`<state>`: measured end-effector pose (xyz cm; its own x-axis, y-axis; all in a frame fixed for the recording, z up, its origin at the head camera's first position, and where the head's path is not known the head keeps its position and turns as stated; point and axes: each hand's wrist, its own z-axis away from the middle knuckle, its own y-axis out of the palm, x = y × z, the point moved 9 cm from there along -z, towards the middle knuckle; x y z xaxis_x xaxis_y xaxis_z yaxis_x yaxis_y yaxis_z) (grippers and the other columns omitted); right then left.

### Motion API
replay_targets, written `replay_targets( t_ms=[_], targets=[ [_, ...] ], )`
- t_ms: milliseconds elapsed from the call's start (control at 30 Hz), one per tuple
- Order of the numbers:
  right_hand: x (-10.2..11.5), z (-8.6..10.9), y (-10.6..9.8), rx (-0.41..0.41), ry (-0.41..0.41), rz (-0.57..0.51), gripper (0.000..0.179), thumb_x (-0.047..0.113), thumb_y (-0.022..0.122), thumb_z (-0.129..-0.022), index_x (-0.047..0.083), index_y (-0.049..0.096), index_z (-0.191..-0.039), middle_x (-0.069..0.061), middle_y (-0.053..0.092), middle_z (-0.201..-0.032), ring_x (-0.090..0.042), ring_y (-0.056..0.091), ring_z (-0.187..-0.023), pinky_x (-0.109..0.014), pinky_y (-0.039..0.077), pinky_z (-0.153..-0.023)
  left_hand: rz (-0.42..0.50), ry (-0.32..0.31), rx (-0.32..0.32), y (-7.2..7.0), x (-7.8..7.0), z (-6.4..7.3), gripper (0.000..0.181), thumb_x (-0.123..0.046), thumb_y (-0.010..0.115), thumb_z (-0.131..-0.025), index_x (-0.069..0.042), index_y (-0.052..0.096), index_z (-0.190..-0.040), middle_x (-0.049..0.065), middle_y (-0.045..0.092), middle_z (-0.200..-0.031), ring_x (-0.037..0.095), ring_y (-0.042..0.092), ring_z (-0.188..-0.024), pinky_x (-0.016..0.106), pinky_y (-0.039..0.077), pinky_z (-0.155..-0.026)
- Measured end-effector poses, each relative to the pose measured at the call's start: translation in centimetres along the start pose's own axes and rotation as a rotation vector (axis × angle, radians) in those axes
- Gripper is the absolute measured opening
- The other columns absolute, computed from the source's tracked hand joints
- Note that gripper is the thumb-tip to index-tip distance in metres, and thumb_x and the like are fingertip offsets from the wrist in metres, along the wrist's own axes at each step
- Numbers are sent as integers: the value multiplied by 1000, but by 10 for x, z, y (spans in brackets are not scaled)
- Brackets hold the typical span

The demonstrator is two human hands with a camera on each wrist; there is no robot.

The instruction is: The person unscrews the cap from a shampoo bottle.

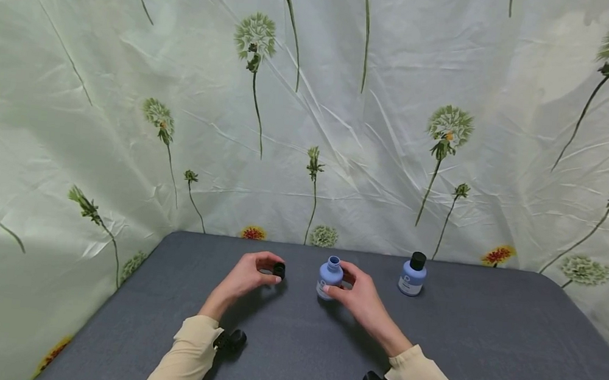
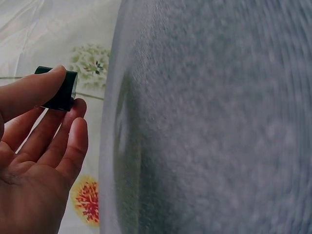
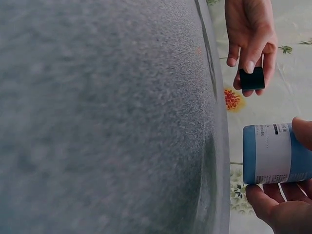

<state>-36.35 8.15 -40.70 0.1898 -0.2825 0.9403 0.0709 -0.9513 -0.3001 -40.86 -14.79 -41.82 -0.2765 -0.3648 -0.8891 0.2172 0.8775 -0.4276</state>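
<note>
My left hand (image 1: 249, 275) pinches a small black cap (image 1: 279, 270) between thumb and fingertips, above the dark table. In the left wrist view the cap (image 2: 59, 88) lies sideways under the thumb, its side facing the camera. My right hand (image 1: 363, 296) grips a blue bottle (image 1: 330, 278) round its body, thumb on the near side and fingers behind. That bottle is upright, and its bare neck shows an open mouth. The right wrist view shows the bottle's white printed label (image 3: 273, 153). A gap separates the cap from the bottle.
A second blue bottle (image 1: 412, 277), with a black cap on, stands upright at the back right of the grey table (image 1: 487, 354). A pale cloth (image 1: 387, 131) printed with flowers hangs behind the table. Black wrist devices sit at both cuffs.
</note>
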Motion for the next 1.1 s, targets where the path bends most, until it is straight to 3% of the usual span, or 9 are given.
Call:
replay_targets(
  t_ms=[400,500,567,700,800,1100],
  targets=[
    [-3,-19,14,-3,-4,30,65,9,78,-83,-4,50,-140,-20,60,-127,-37,56,-120,-45,51,-89,16,-57,-60,-10,18,-4,34,1,77,-81,-1,69,-114,9,70,-102,22,64,-95,34,53,-72],
    [-4,-24,17,-4,-5,32,65,8,78,-83,-5,49,-140,-21,60,-127,-37,56,-119,-45,51,-89,25,-47,-58,-13,19,-6,34,1,77,-81,1,68,-115,11,70,-102,24,64,-94,38,54,-73],
    [-4,-26,19,-5,-1,37,65,8,78,-83,-5,49,-140,-20,60,-127,-36,56,-119,-44,51,-89,34,-41,-45,-14,10,-3,35,2,76,-82,5,66,-116,15,69,-103,27,64,-95,43,54,-75],
    [-3,-32,23,-8,0,54,65,8,78,-83,-5,49,-139,-19,61,-126,-35,57,-117,-44,51,-88,56,-65,-44,-16,11,-7,36,3,75,-82,6,65,-117,18,68,-106,30,63,-98,48,53,-77],
    [-2,-37,27,-7,-5,70,65,9,78,-83,-5,50,-139,-19,61,-125,-35,57,-116,-44,51,-88,48,-87,-58,-19,21,-13,37,2,76,-81,3,67,-117,16,69,-106,27,64,-98,44,54,-77],
    [-2,-50,42,20,-2,76,64,8,78,-83,-6,50,-138,-20,61,-125,-34,58,-115,-44,51,-89,-23,-64,-27,-23,18,-19,32,1,78,-79,-2,70,-110,9,70,-98,21,63,-90,33,52,-71]
  ],
)
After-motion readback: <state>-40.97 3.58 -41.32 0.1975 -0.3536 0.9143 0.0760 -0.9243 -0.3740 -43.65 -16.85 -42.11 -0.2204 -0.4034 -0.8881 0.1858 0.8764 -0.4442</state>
